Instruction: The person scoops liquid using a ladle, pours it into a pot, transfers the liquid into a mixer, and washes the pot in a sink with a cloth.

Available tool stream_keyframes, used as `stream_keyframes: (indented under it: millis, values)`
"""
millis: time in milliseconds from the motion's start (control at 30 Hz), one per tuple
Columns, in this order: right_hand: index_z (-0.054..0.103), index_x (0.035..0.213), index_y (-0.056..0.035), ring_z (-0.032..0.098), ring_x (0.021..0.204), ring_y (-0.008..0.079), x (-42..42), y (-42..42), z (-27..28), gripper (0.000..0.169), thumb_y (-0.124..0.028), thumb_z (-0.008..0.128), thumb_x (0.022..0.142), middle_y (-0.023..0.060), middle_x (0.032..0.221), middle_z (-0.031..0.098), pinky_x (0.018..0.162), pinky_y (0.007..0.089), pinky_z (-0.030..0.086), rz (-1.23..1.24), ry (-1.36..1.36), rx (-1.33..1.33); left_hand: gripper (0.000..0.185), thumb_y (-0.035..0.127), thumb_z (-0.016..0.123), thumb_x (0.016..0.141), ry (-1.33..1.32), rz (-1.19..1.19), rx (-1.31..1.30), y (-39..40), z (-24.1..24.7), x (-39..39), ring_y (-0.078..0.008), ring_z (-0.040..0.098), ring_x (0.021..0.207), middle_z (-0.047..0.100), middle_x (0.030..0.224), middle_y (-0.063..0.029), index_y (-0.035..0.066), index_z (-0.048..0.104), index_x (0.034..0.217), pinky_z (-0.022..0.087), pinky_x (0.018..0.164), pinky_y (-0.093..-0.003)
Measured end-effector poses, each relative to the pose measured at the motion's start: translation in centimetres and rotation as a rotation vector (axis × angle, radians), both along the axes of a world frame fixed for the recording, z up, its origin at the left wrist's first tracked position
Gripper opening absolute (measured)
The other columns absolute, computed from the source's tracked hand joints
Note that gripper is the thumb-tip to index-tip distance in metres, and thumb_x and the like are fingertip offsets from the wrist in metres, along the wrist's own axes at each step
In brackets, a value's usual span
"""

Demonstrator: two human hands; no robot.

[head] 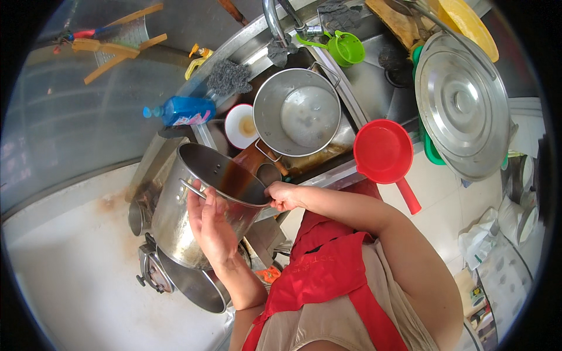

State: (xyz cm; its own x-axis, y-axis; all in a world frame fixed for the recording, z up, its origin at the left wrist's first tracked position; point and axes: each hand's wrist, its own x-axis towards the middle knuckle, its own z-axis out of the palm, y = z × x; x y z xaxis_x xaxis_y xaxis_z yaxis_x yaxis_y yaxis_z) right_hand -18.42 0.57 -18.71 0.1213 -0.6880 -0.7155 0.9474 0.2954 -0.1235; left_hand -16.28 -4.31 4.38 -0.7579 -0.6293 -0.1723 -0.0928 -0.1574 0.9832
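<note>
A tall stainless steel stockpot [193, 210] is tilted, its mouth towards the sink, with brown liquid [239, 180] inside. My left hand [215, 230] is at its near side, the fingers hooked at the wire handle. On the opposite side, my right hand [283, 196] grips the pot at its rim; the handle there is hidden. Beyond it, a second steel pot [268, 105] stands upright in the sink basin with cloudy, sudsy water [309, 116] at its bottom. Beside that pot lies a white bowl [239, 127] with a red rim and a brown stain.
A red plastic ladle [382, 151] rests at the sink's front edge. A green dipper [347, 48] sits by the faucet [274, 22]. Blue detergent bottle [189, 111] and steel-wool scourer [229, 78] are at the back. A large lid [461, 103] leans right; another pot [193, 281] stands below.
</note>
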Motion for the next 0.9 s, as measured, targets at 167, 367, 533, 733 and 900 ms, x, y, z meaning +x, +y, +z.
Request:
stream_keyframes:
  millis: [167, 367, 533, 733, 900]
  values:
    - [0.05, 0.083, -0.0075, 0.04, 0.046, 0.0117, -2.2, 3.5, 3.8, 0.009, -0.015, 0.047, 0.088, 0.0063, 0.064, 0.047, 0.037, 0.0258, 0.031, -0.156, 0.067, -0.027, 0.044, 0.009, 0.054, 0.087, 0.074, -0.042, -0.025, 2.2, 2.2, -0.7, -0.0084, 0.044, 0.076, 0.051, 0.099, -0.0076, -0.008, 0.041, 0.125, 0.035, 0.067, -0.0213]
    - [0.053, 0.083, -0.0046, 0.043, 0.041, 0.0168, -8.0, 10.7, 7.8, 0.011, -0.013, 0.046, 0.084, 0.0104, 0.059, 0.053, 0.036, 0.0307, 0.036, -0.42, 0.304, -0.093, 0.042, 0.013, 0.053, 0.089, 0.307, -0.187, 0.069, 3.7, 5.2, -1.8, -0.0064, 0.041, 0.072, 0.046, 0.085, -0.0004, -0.009, 0.042, 0.123, 0.035, 0.069, -0.0238]
    - [0.049, 0.09, -0.0042, 0.041, 0.039, 0.0105, -13.3, 15.6, 11.4, 0.011, -0.015, 0.047, 0.086, 0.0083, 0.06, 0.054, 0.035, 0.0252, 0.038, -0.507, 0.56, -0.06, 0.032, 0.014, 0.051, 0.091, 0.373, -0.179, 0.23, 3.3, 4.8, -4.2, -0.0058, 0.039, 0.066, 0.042, 0.077, 0.0018, -0.007, 0.047, 0.115, 0.035, 0.069, -0.0258]
    - [0.047, 0.092, -0.0012, 0.042, 0.039, 0.0115, -16.6, 18.4, 12.8, 0.017, -0.016, 0.048, 0.086, 0.0136, 0.063, 0.058, 0.038, 0.0263, 0.04, -0.556, 0.756, 0.014, 0.021, 0.012, 0.052, 0.091, 0.387, -0.079, 0.382, 2.2, 1.0, -7.1, -0.0063, 0.035, 0.057, 0.044, 0.069, 0.0029, -0.003, 0.055, 0.104, 0.037, 0.064, -0.0267]
    - [0.054, 0.095, -0.002, 0.048, 0.042, 0.0091, -16.9, 19.1, 12.5, 0.021, -0.021, 0.054, 0.086, 0.0067, 0.06, 0.058, 0.04, 0.0235, 0.04, -0.448, 0.958, 0.099, 0.008, 0.009, 0.05, 0.091, 0.323, 0.016, 0.473, 0.7, -2.8, -8.0, -0.0046, 0.025, 0.048, 0.032, 0.061, 0.005, 0.002, 0.054, 0.094, 0.025, 0.049, -0.0224]
